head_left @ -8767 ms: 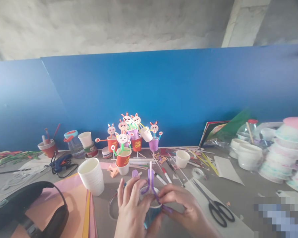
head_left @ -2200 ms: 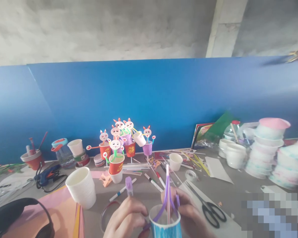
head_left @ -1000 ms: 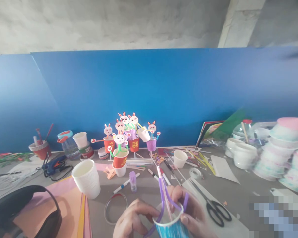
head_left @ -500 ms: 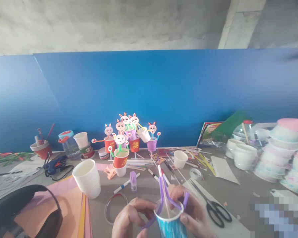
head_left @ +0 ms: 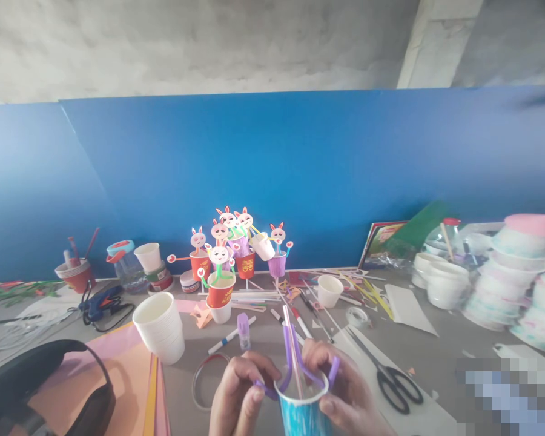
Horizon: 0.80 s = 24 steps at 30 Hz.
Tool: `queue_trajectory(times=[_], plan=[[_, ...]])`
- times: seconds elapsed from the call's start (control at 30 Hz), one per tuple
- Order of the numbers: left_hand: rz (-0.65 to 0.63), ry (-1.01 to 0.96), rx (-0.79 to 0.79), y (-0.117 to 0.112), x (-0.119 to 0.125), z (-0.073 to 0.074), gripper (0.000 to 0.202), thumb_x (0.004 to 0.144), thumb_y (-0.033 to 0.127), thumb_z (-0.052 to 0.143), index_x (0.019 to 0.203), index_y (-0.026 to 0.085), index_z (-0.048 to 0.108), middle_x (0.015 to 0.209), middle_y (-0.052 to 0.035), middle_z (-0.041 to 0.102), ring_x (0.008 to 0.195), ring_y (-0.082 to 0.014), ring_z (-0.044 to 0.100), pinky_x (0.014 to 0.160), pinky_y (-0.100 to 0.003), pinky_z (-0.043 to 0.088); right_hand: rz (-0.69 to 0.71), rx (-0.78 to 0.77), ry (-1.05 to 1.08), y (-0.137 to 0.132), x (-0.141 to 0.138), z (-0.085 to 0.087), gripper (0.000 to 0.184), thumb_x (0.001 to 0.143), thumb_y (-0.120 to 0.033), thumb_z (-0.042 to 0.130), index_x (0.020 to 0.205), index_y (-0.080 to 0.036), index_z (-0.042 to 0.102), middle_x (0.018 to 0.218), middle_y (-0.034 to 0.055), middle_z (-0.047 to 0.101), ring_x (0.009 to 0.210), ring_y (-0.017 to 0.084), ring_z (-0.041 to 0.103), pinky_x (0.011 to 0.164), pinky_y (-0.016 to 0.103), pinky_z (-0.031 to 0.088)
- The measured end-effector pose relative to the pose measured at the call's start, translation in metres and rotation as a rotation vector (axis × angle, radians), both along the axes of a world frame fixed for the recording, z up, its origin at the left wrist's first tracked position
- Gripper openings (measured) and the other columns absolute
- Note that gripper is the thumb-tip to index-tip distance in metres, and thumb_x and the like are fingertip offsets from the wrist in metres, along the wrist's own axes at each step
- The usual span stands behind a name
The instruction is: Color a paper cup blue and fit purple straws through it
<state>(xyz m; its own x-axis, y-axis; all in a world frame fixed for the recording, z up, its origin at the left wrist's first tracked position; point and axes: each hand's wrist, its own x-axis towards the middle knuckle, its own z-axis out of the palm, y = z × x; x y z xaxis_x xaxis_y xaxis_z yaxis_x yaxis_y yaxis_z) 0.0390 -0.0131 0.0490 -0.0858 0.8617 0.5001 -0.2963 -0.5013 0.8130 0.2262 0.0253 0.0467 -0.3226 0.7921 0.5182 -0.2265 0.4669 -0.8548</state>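
Low in the view stands a blue-coloured paper cup (head_left: pixel 302 416) with a white rim. A pale straw or stick (head_left: pixel 293 348) rises from inside it, flanked by bent purple pipe cleaners (head_left: pixel 287 357). My left hand (head_left: pixel 243 390) pinches the end of the purple pipe cleaner that bends out over the cup's left rim. On the other side, my right hand (head_left: pixel 340 387) holds the cup, thumb against its outer wall and fingers behind the rim, close to the right purple end. Part of the right fingers is hidden by the cup and pipe cleaner.
Several rabbit-faced cup figures (head_left: pixel 220 254) stand at the back centre. A stack of white paper cups (head_left: pixel 158 327) is left of my hands, near a black headband-like object (head_left: pixel 104 393). Black-handled scissors (head_left: pixel 397 387) lie right. Markers (head_left: pixel 231 335) and a purple-capped bottle (head_left: pixel 243 332) lie ahead.
The cup and both hands have shifted slightly left. The left purple end, which pointed down, now sticks out more level, with my left fingers closed at its tip.
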Motion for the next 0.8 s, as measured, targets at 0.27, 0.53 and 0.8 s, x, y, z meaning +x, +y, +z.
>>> queue_trajectory(times=[0.27,0.53,0.8], plan=[[-0.057,0.146,-0.010,0.006,-0.014,0.000,0.025,0.096,0.044,0.060,0.089,0.023,0.072,0.097,-0.0039,0.073,0.079,-0.0165,0.065,0.075,-0.024,0.049,-0.029,-0.008,0.010,0.000,0.000,0.003,0.038,0.084,-0.060,0.069,0.084,-0.024,0.060,0.078,0.0013,0.051,0.072,0.021,0.048,0.064,0.032,0.038],[-0.059,0.156,0.053,0.009,-0.014,-0.001,0.025,0.098,0.041,0.058,0.086,0.022,0.067,0.088,-0.0027,0.069,0.074,-0.0151,0.059,0.070,-0.023,0.045,-0.017,0.016,-0.037,-0.001,-0.002,0.004,0.043,0.084,-0.064,0.067,0.080,-0.023,0.057,0.076,0.0005,0.049,0.070,0.020,0.047,0.064,0.031,0.037],[-0.102,0.124,0.037,0.009,-0.011,-0.003,0.028,0.099,0.045,0.055,0.084,0.022,0.062,0.082,-0.0011,0.062,0.069,-0.0137,0.053,0.066,-0.024,0.041,0.020,-0.007,-0.042,-0.003,-0.004,0.000,0.045,0.083,-0.068,0.065,0.084,-0.025,0.053,0.078,-0.0012,0.046,0.070,0.018,0.043,0.063,0.029,0.036]])
